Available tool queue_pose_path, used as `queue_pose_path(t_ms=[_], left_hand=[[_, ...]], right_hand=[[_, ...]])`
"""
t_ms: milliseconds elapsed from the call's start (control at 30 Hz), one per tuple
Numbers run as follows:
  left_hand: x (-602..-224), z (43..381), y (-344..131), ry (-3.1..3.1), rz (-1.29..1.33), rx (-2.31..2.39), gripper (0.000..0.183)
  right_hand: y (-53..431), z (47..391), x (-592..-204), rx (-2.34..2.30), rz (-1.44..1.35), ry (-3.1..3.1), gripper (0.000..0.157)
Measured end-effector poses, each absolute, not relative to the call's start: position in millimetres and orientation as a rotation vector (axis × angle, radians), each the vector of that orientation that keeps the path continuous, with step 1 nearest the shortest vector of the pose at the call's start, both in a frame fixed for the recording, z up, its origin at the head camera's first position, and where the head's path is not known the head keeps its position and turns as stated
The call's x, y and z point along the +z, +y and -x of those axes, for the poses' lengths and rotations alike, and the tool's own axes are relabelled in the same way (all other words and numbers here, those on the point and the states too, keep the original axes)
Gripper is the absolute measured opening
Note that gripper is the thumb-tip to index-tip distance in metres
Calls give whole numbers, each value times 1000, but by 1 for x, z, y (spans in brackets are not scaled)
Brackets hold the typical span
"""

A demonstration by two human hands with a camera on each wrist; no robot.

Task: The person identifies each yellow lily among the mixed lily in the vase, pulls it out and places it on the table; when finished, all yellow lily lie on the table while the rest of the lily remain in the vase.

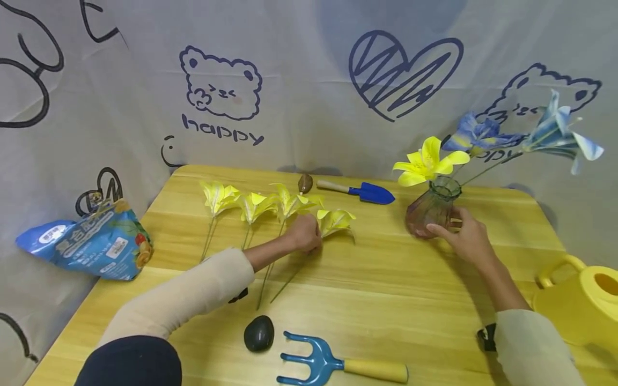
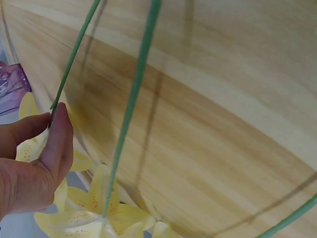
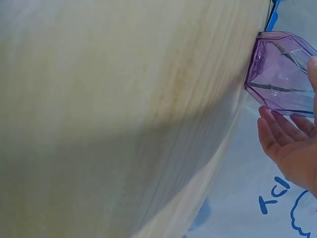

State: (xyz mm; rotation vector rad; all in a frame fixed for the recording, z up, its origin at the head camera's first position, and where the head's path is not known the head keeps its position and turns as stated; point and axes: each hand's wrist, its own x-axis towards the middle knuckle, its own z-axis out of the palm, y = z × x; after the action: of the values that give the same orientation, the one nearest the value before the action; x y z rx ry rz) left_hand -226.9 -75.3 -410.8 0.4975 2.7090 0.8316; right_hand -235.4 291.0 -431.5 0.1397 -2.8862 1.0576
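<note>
My left hand [image 1: 305, 234] pinches the green stem of a yellow artificial lily [image 1: 335, 221], just below its bloom. In the left wrist view, the thumb and fingertips of the left hand [image 2: 42, 153] meet on that stem. Three more yellow lilies [image 1: 219, 198] lie in a row to its left. On the right, my right hand [image 1: 468, 236] holds a faceted purple-and-green vase [image 1: 429, 212], thumb in front and fingers around the far side. A yellow lily [image 1: 429, 161], a blue-purple flower [image 1: 483, 134] and a pale blue lily [image 1: 555, 134] stand in the vase.
A blue trowel [image 1: 374, 193] and brown stone [image 1: 305, 183] lie along the back of the wooden table [image 1: 386, 300]. In front are a black stone [image 1: 258, 333] and blue hand fork [image 1: 318, 362]. A yellow watering can [image 1: 579, 300] stands right, a blue bag [image 1: 103, 244] left.
</note>
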Motion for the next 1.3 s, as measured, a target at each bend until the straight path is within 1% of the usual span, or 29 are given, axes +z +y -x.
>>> queue_pose_path(t_ms=[100,233,300,333,400,433,567,600,633,733,833,933,1000,1100,1300], left_hand=[[-407,226,-75,2704,-477,822,22],[-395,222,-76,2760,-498,730,42],[-386,217,-75,2821,-542,653,51],[-381,213,-74,2844,-571,636,52],[-369,206,-70,2892,-655,624,51],[-363,203,-67,2916,-703,633,47],[-342,200,-47,2898,-887,817,19],[-338,202,-41,2867,-922,882,16],[-337,205,-34,2831,-942,967,14],[-339,217,-10,2735,-950,1173,18],[-350,226,21,2657,-792,1348,23],[-360,229,58,2601,-475,1461,35],[-366,231,83,2557,-250,1537,39],[-370,234,117,2484,0,1677,44],[-369,250,153,2364,390,2005,56]], right_hand=[[290,236,-431,1062,-145,-2884,84],[290,237,-431,1072,-138,-2876,83],[290,237,-432,1077,-135,-2875,83],[291,236,-432,1076,-135,-2875,83],[291,236,-432,1077,-134,-2876,82],[291,235,-431,1076,-134,-2877,82],[293,235,-430,1067,-129,-2874,82],[293,235,-430,1063,-123,-2872,82],[293,235,-430,1062,-121,-2868,82],[294,236,-430,1068,-117,-2859,82],[295,238,-431,1067,-121,-2864,82],[297,241,-431,1040,-153,-2885,82],[299,242,-430,1018,-203,-2901,81],[302,243,-428,981,-264,-2919,77],[308,243,-429,979,-291,-2908,70]])
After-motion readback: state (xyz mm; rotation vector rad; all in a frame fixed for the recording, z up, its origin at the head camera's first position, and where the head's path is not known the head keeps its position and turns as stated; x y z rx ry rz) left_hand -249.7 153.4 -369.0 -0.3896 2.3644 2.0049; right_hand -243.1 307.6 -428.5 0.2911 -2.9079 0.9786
